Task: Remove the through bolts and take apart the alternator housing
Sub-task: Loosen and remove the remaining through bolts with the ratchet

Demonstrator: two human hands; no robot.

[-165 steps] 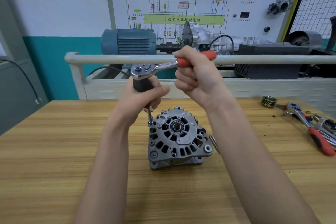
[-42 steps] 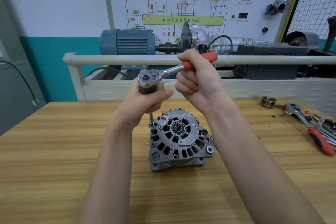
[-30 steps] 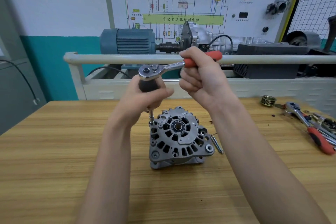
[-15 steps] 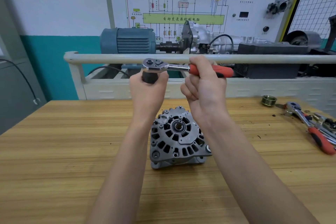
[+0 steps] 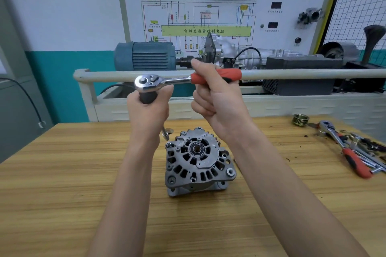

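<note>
Head view: we lift ratchet [image 5: 154, 82] clear, socket tip [image 5: 166, 136] now above alternator [image 5: 199, 162] on bench [image 5: 62, 173]. Left hand [image 5: 149, 110] wraps extension grip, right hand [image 5: 215, 100] grips red handle. We judge that bolt loosened; next bolt awaits.

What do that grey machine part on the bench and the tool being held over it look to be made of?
The grey ribbed alternator housing looks like cast aluminium: dull, slightly grainy, unpainted, with moulded vent slots. The ratchet wrench's mirror-bright head seems chrome-plated steel, since it throws sharp reflections. Its red handle, gripped by the right hand, looks like matte plastic or rubber; I cannot tell which.
</note>
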